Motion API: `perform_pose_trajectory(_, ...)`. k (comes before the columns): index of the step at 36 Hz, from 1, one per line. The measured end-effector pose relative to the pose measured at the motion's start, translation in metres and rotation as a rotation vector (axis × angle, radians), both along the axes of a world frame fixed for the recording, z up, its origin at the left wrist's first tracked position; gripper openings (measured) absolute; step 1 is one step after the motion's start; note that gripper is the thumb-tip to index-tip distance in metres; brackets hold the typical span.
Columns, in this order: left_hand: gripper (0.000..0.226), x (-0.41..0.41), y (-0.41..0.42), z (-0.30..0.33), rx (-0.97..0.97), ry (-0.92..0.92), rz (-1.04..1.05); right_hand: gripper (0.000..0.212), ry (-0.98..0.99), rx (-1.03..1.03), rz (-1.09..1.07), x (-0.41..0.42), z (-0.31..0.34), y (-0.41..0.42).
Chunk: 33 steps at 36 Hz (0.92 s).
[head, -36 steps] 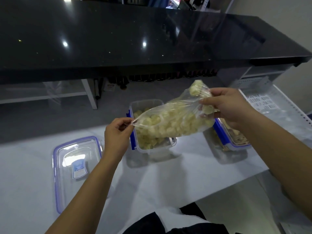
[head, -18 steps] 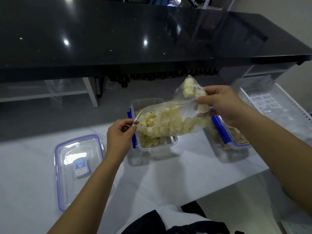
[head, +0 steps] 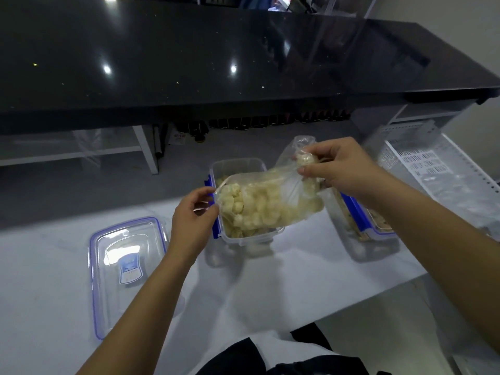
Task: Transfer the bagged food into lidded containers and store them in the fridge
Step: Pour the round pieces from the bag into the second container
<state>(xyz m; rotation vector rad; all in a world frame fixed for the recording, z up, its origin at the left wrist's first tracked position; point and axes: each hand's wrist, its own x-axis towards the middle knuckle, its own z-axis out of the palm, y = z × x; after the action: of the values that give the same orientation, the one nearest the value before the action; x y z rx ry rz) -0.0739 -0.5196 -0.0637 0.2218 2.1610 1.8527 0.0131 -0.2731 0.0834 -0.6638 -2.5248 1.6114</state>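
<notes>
The clear plastic bag of pale yellow food chunks point(head: 266, 204) hangs in the head view stretched between both hands, its long axis running from the left hand point(head: 193, 212), which pinches the lower open end, up to the right hand point(head: 342, 171), which grips the bunched higher end. Directly beneath the left hand's end sits the open clear plastic container with blue clasps point(head: 238, 169) on the white table point(head: 270, 288), part-filled. The tilt probably feeds chunks leftward and down into it.

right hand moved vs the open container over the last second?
Yes. The right hand has tipped the bag end upward and shifted slightly left, toward the open container; its fingers now bunch the plastic.
</notes>
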Motion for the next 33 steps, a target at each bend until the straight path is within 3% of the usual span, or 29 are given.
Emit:
perform_pose_trajectory(3, 0.034, -0.005, 0.003, 0.017, -0.043, 0.125, -0.018, 0.025, 0.0, -0.008, -0.015, -0.002, -0.002, -0.004)
perform_pose_trajectory(7, 0.032, -0.015, 0.016, 0.056, -0.017, 0.287, -0.231, 0.025, 0.013, 0.041, 0.056, -0.004, -0.002, -0.011)
perform_pose_trajectory(10, 0.038, -0.022, 0.036, 0.083, 0.138, 0.153, -0.428, 0.027, 0.018, 0.058, 0.112, -0.006, -0.003, -0.019)
perform_pose_trajectory(12, 0.05, -0.028, 0.051, 0.095, 0.127, 0.041, -0.541, 0.029, 0.025, 0.061, 0.152, -0.007, -0.002, -0.022)
perform_pose_trajectory(15, 0.036, -0.036, 0.067, 0.104, 0.093, -0.06, -0.633, 0.032, 0.024, 0.074, 0.192, -0.007, -0.002, -0.024)
perform_pose_trajectory(19, 0.009, -0.042, 0.079, 0.104, 0.216, -0.038, -0.446, 0.028, 0.043, 0.073, 0.131, -0.002, -0.01, -0.02)
perform_pose_trajectory(23, 0.003, -0.044, 0.081, 0.101, 0.328, -0.032, -0.254, 0.044, -0.051, 0.076, 0.027, 0.015, -0.032, -0.01)
perform_pose_trajectory(25, 0.004, -0.042, 0.08, 0.098, 0.337, -0.035, -0.231, 0.038, -0.091, 0.007, -0.003, 0.027, -0.048, -0.006)
perform_pose_trajectory(29, 0.003, -0.041, 0.076, 0.092, 0.348, -0.058, -0.196, 0.012, 0.023, 0.001, -0.145, 0.042, -0.069, -0.006)
perform_pose_trajectory(33, 0.006, -0.044, 0.073, 0.091, 0.375, -0.102, -0.163, 0.023, 0.096, -0.01, -0.146, 0.045, -0.07, -0.016)
